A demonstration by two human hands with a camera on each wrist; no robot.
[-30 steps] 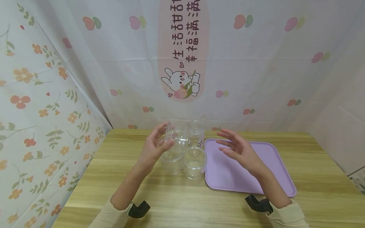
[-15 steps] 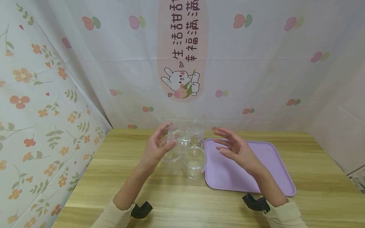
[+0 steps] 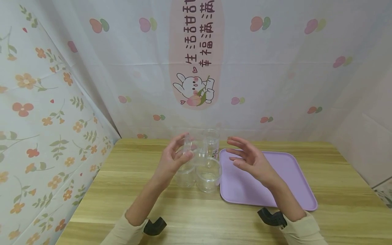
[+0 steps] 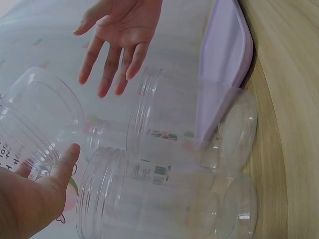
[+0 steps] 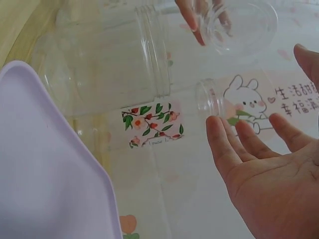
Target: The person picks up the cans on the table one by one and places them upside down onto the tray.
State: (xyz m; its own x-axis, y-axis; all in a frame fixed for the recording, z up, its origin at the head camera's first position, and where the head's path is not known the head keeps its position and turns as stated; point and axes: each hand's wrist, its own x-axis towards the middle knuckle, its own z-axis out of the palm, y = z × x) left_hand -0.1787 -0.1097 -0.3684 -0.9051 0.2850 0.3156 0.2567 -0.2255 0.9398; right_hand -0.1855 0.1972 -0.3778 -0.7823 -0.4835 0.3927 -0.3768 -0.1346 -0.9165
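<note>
Left hand point(image 3: 173, 158) grasping a clear jar point(image 5: 244, 30), right hand point(image 3: 249, 161) free.
The held jar is tipped sideways above the bench point(image 3: 190, 217), its base toward the right hand, whose released, parted fingers hang above the tray's point(image 3: 254, 190) left side; other jars point(image 3: 209, 175) stand upright beside the tray.

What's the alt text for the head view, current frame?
A person's left hand holds a clear jar tipped sideways above standing clear jars on a wooden table. The right hand, open and holding nothing, appears over a lilac tray. Behind hangs a white printed cloth.
</note>
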